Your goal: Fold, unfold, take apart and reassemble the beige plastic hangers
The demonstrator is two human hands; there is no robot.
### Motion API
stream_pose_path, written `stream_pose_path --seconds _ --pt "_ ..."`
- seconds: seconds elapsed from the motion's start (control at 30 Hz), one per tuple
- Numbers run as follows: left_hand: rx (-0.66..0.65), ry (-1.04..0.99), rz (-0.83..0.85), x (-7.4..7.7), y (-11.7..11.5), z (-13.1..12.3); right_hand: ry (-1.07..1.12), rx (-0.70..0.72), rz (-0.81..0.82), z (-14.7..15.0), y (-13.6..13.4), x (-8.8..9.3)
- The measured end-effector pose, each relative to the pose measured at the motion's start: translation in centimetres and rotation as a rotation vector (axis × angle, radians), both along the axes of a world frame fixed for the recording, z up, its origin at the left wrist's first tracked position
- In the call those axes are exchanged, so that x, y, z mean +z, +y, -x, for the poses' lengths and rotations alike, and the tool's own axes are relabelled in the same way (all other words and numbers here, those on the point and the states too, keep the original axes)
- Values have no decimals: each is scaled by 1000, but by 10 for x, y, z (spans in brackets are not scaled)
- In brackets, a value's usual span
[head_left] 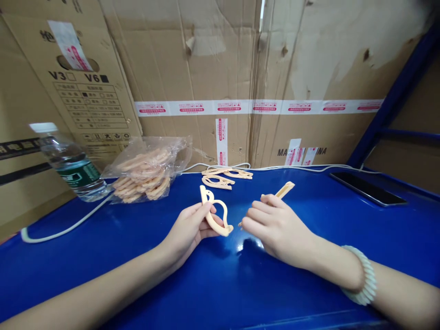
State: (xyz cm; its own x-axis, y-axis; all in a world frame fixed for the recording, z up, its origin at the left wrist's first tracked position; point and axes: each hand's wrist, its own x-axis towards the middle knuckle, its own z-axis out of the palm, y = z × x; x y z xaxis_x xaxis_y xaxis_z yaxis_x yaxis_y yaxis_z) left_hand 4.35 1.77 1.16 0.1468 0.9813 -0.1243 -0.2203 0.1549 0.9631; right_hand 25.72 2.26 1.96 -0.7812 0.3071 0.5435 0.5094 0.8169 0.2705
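Note:
Pinched between thumb and fingers of my left hand [190, 224] is a curved beige plastic piece [225, 211] that looks like part of a folding clothes hanger, with a looped opening and a small hole near its top. My right hand [275, 229], its fingers curled, holds a second beige plastic piece [286, 189], seen narrow and edge-on; most of it is hidden by the fingers. A gap separates the two pieces above the blue table [213, 293]. Behind them lie several similar beige pieces [220, 182] on the tabletop.
A clear plastic bag [147, 172] full of similar beige pieces sits at the back left, beside a water bottle [74, 165]. A phone [367, 189] lies at the right. White cable [65, 227] runs along the table. Cardboard [192, 68] walls the back; a blue frame [388, 96] stands right.

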Motion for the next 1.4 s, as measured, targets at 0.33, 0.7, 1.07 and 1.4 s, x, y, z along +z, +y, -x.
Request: stream_pose_path --seconds 0.33,0.7,1.07,1.4 --pt "-43 0 14 -3 0 1 14 109 406 -35 29 34" --pt "-64 -16 29 -5 4 3 82 -6 708 -60 33 20" --pt "-61 -2 41 -4 2 5 43 -198 727 -77 63 12" --pt "-36 -17 28 -4 1 2 36 -41 602 -43 23 11"
